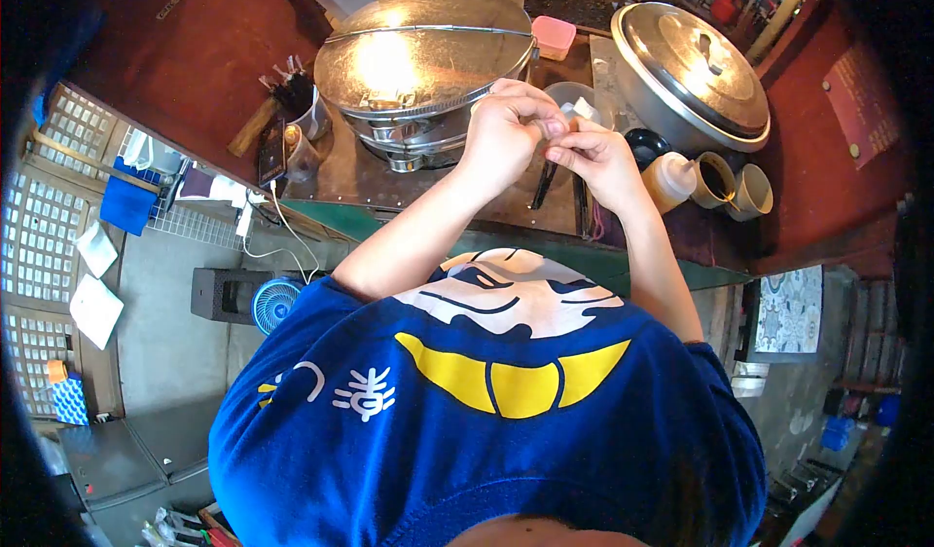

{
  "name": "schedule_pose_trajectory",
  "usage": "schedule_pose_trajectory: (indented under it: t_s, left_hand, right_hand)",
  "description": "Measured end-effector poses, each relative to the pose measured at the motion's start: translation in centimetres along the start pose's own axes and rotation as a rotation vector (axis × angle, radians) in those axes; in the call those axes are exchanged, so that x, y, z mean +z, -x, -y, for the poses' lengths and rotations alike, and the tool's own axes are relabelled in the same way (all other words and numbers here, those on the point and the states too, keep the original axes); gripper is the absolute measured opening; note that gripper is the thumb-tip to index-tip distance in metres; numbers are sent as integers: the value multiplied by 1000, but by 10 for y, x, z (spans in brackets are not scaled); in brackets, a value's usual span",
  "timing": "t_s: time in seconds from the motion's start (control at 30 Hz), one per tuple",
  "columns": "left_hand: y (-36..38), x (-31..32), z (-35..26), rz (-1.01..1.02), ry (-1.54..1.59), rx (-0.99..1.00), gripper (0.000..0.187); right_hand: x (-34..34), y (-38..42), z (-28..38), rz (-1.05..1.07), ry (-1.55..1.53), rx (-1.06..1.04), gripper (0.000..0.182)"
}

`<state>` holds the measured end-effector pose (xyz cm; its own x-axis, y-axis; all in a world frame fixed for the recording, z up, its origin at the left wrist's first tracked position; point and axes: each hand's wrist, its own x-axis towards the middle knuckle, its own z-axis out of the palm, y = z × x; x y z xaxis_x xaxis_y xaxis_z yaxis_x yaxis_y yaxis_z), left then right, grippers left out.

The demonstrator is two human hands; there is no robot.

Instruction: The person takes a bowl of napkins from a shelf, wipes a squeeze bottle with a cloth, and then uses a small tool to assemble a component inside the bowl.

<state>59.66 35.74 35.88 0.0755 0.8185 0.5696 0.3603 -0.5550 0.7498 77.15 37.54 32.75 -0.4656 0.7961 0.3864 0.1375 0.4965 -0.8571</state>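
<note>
My left hand and my right hand meet above the counter, fingertips pinched together close to each other. Both look closed on something small between them, too small and hidden to make out. Just left of them stands a large round metal pot with a hinged lid, its lid down. Partly behind my fingers is a clear plastic container. Below the hands, dark tongs or similar long utensils lie on the counter. A squeeze bottle stands right of my right hand.
A big lidded pot sits at the right, with a cup of dark sauce and another cup in front. A pink container is at the back. At left are a phone on a white cable and a holder of utensils.
</note>
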Motion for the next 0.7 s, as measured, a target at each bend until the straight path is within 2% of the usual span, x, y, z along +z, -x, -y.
schedule_pose_trajectory:
  t_s: [0.1,0.3,0.43,0.63,0.7]
  left_hand:
    - [-3,-3,-2,30,25,-7,8]
    - [-9,-10,-7,69,8,51,7]
    - [-9,-9,-6,69,32,25,7]
    - [-6,-11,-2,59,62,-2,7]
    - [-3,-13,-10,23,102,-26,8]
  right_hand:
    - [-2,0,9,18,67,-24,16]
    - [-20,-15,17,55,-109,-57,22]
    - [-24,-22,17,138,-101,33,20]
    - [-14,-23,23,105,-167,21,17]
    - [-9,-21,29,93,-97,10,16]
